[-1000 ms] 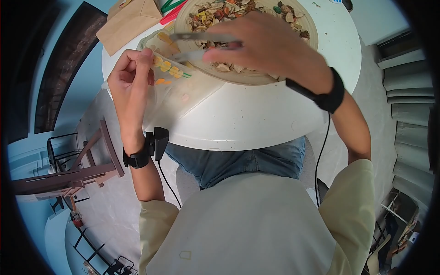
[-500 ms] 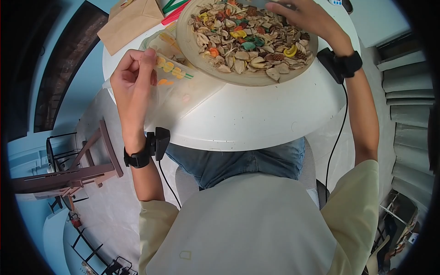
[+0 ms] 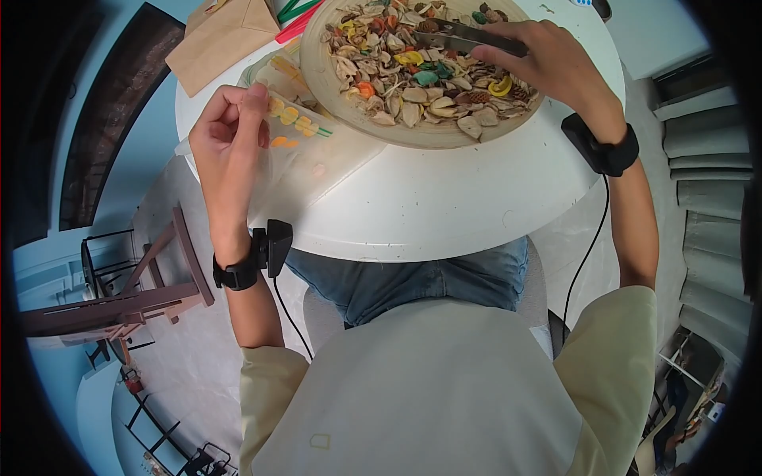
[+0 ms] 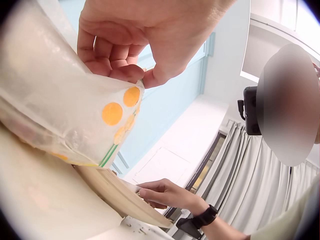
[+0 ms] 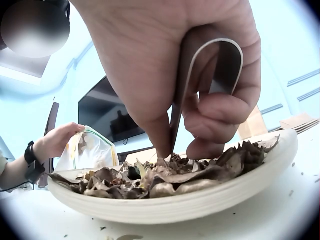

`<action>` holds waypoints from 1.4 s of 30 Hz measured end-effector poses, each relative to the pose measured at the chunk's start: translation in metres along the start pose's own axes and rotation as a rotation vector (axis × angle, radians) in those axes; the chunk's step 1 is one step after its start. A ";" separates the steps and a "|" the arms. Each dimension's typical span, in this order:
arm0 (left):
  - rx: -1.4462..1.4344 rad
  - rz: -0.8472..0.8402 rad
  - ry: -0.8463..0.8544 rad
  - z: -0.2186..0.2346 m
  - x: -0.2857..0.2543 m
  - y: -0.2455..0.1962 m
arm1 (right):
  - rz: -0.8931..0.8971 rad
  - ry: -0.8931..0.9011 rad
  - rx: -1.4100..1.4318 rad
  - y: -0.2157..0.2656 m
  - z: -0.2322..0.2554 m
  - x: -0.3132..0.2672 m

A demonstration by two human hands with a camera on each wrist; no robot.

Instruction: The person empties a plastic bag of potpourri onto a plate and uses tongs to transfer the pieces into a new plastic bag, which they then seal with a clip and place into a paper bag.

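My left hand [image 3: 228,135] pinches the edge of a clear plastic zip bag [image 3: 298,170] printed with orange dots, holding its mouth up; the left wrist view shows thumb and fingertips at the bag's corner [image 4: 120,110]. In my right hand [image 3: 548,63] is a pair of metal tongs [image 3: 468,36], gripped between thumb and fingers. The tongs' tips point down into dried potpourri [image 3: 432,79] heaped on a round pale plate [image 3: 381,131]. Seen from the right wrist, the bent end of the tongs [image 5: 220,45] rises above the hand, while their tips are hidden behind the fingers.
A brown paper bag [image 3: 222,47] lies at the back left of the white round table [image 3: 444,202], beside red [image 3: 298,28] and green strips. Small crumbs dot the tabletop near the plate. Cables hang from both wrist cameras.
My right hand with the tongs went from over the bag's mouth to the plate's far right, then lowered the tongs among the potpourri. The left hand has stayed on the bag.
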State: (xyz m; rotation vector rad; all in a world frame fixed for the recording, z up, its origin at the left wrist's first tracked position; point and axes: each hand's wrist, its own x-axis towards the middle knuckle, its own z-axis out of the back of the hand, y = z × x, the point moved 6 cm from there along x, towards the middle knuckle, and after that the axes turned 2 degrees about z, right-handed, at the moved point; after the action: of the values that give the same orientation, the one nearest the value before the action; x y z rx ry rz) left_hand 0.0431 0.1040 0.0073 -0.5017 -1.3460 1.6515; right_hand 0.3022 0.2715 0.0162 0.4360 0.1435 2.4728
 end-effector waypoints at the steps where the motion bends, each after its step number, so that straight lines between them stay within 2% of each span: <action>1: -0.004 0.003 -0.002 0.000 0.000 0.000 | 0.000 -0.001 0.000 -0.001 -0.001 -0.001; 3: -0.006 -0.002 0.000 0.000 0.000 0.000 | 0.026 -0.038 -0.076 0.003 0.000 0.000; 7: 0.010 -0.004 -0.002 0.001 0.000 -0.001 | 0.070 0.000 -0.166 0.009 0.010 0.005; 9: 0.011 -0.006 0.000 0.001 0.000 -0.001 | 0.013 0.201 -0.023 0.019 0.014 0.009; 10: 0.012 -0.008 0.003 0.000 0.000 -0.001 | 0.013 0.201 -0.023 0.015 0.008 0.007; 12: 0.009 -0.004 0.001 0.000 0.000 0.000 | 0.184 -0.100 -0.127 0.014 0.009 0.003; 13: 0.008 -0.001 -0.001 -0.001 0.000 0.000 | 0.184 -0.099 -0.127 0.026 0.017 0.004; 15: 0.006 -0.002 0.002 0.000 0.001 0.001 | 0.129 -0.071 0.198 0.050 0.035 0.007; 28: 0.003 -0.010 0.008 -0.001 0.000 -0.002 | 0.461 0.024 0.336 0.103 -0.009 0.029; 30: -0.003 -0.011 0.005 -0.001 0.000 -0.001 | 0.378 0.009 0.154 0.101 -0.013 0.032; 31: -0.009 -0.011 0.001 0.001 -0.001 0.000 | 0.382 0.011 0.154 0.103 -0.012 0.032; 42: -0.055 -0.023 0.032 0.003 -0.001 0.005 | -0.447 0.068 0.191 0.052 0.042 0.010</action>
State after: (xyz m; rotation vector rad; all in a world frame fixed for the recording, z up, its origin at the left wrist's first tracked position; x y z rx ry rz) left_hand 0.0393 0.1014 0.0040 -0.5409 -1.3723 1.5850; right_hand 0.2799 0.2359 0.0692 0.3538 0.4575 2.0410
